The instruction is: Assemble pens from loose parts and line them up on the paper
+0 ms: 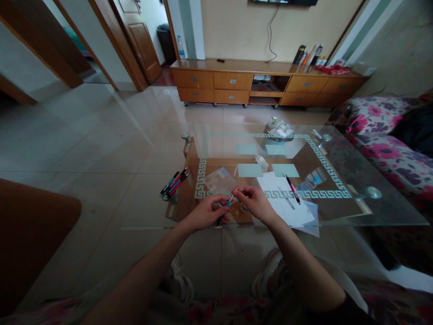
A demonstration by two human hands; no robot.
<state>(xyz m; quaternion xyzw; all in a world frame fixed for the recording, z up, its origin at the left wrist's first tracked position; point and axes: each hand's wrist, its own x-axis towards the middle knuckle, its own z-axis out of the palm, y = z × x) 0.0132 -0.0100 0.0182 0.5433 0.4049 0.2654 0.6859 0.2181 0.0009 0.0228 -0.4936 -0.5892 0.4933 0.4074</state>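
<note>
Your left hand (209,212) was curled round a pen (229,202), right hand (254,203) pinching its upper end, near the glass table (395,212) edge, mid-frame. You had decent room lower right.

cream wall (233,36) | glossy pale tile floor (101,135) | long wooden cabinet (233,87) | brown door (142,40) ajar | floral sofa (375,151) right
</note>
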